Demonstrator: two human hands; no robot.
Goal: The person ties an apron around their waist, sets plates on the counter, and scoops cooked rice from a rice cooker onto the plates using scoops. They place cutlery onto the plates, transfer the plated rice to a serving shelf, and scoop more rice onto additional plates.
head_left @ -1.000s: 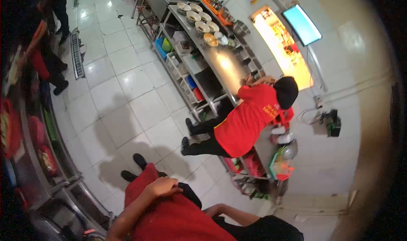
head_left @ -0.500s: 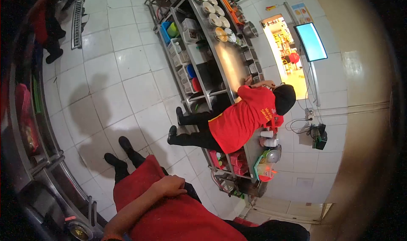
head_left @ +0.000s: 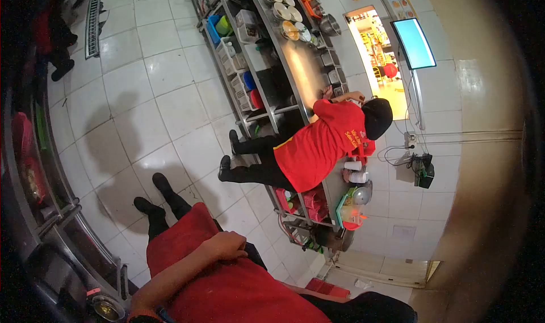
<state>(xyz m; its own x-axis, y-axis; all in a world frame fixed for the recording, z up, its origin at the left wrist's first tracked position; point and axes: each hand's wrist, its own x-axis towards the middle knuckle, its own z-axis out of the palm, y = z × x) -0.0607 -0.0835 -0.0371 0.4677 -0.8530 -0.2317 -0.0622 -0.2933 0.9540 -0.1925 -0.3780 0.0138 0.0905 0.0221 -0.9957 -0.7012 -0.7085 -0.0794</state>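
Note:
My left hand rests against the front of my red shirt, fingers curled inward. Whatever they may hold is hidden. Beside it, at the right edge of the shirt, is some dark cloth. Of my right arm only a strip of forearm shows past the shirt; that hand is out of sight. My black shoes stand on the white tiled floor. In front of me, a co-worker in a red shirt and black head covering leans over a steel counter, with both hands near small containers.
Bowls stand along the counter's far part, with baskets on shelves below. A lit screen hangs beside a bright wall opening. Steel shelving runs along the left. Another person's dark shoes show at upper left.
The view has swung, and the co-worker and counter now appear further left in it. My right forearm shows less than a second ago. My left hand remains curled against my shirt.

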